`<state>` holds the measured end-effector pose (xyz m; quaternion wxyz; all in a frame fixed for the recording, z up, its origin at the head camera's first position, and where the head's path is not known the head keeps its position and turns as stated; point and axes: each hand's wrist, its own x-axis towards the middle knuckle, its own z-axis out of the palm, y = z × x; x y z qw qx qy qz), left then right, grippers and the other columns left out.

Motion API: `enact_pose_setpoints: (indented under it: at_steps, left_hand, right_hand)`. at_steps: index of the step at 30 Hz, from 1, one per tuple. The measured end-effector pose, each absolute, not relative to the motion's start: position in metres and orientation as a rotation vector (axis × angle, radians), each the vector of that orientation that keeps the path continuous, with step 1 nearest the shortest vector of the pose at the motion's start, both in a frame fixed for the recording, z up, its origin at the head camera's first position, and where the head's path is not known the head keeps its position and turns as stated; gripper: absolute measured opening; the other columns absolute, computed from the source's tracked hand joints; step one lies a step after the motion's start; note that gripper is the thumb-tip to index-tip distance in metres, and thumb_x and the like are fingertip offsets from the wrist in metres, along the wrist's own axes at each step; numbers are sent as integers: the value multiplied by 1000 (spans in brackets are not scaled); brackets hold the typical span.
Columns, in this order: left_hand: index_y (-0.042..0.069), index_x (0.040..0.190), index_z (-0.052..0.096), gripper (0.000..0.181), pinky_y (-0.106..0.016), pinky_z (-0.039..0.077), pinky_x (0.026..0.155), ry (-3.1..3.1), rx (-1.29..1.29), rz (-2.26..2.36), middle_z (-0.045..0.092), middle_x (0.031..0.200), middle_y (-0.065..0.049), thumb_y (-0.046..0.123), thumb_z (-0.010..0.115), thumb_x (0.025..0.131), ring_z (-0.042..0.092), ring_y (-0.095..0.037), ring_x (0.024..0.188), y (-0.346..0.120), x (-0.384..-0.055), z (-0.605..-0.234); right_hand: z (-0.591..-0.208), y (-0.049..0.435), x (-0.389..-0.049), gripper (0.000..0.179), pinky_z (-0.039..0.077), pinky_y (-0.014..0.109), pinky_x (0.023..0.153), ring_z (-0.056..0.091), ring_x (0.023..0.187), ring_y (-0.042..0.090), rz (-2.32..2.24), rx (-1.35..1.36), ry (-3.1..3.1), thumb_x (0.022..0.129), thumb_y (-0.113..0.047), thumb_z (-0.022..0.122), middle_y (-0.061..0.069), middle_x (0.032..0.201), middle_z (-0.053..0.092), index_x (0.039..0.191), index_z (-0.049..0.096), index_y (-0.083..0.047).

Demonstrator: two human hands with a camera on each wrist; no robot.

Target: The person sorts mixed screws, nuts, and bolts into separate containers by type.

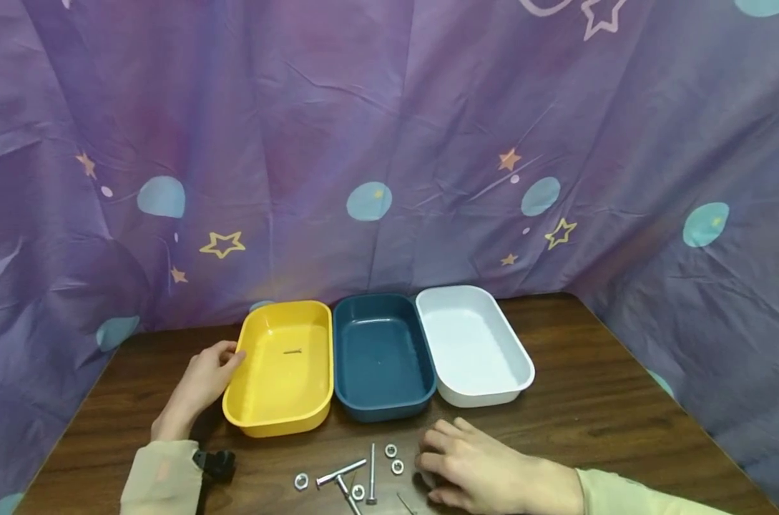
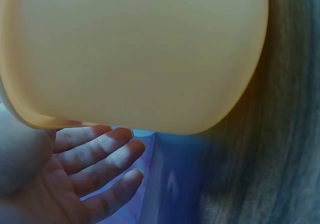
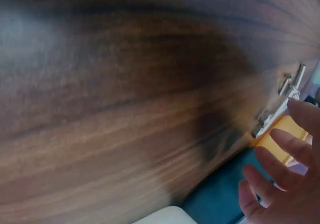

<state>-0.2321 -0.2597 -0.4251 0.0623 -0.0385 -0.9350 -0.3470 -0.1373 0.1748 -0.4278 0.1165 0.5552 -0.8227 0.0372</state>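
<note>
My left hand [image 1: 212, 372] is at the left rim of the yellow tray [image 1: 280, 428], with its fingers stretched out beside the tray wall in the left wrist view. A small screw [image 1: 292, 351] lies inside this tray. Low over the table, my right hand [image 1: 469, 468] hovers with loosely bent fingers, and they stand apart with nothing between them in the right wrist view. To its left lie several metal bolts, including a long bolt [image 1: 373, 468] and a slanted bolt [image 1: 341, 473]. Several hex nuts [image 1: 395, 473] are scattered around them. A thin screw [image 1: 405, 503] is close to the right fingertips.
A dark blue tray [image 1: 383, 413] stands beside the yellow one, and a white tray [image 1: 486, 398] is right of that. Behind the wooden table [image 1: 589, 400] hangs a purple patterned cloth [image 1: 318, 143]. A black strap device [image 1: 215, 463] is on the left wrist.
</note>
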Motion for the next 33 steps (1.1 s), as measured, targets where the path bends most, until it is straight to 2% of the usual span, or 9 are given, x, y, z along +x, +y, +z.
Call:
enact_pose_setpoints:
  at_steps: [6, 15, 28, 33]
  left_hand:
    - [-14, 125, 53, 41, -47, 52, 78, -2830, -104, -1070, 66, 102, -27, 19, 54, 100, 64, -35, 90, -257, -231, -425]
    - [-14, 124, 53, 41, -48, 51, 79, -2844, -118, -1058, 66, 103, -26, 19, 54, 101, 64, -35, 91, -257, -229, -423]
    - [-14, 122, 54, 39, -46, 51, 77, -2837, -128, -1036, 66, 99, -24, 17, 53, 100, 63, -33, 89, -263, -232, -424]
    - [-15, 123, 53, 40, -48, 50, 78, -2846, -138, -1040, 65, 101, -26, 18, 53, 101, 63, -36, 91, -260, -233, -423]
  right_hand:
    - [-431, 170, -131, 24, 34, 21, 69, 47, 90, 6, 103, 1642, -2454, 84, -45, 72, -12, 99, 55, 95, 66, -25]
    - [-439, 154, -127, 23, 27, 17, 63, 46, 84, 2, 21, 1633, -2505, 83, -46, 71, -13, 96, 56, 92, 67, -26]
    - [-442, 142, -124, 13, 29, 18, 60, 45, 78, 2, 44, 1519, -2587, 74, -25, 76, -15, 85, 51, 82, 66, -27]
    - [-439, 141, -124, 15, 34, 20, 60, 47, 78, 4, -1, 1494, -2640, 70, -21, 76, -15, 83, 50, 81, 67, -27]
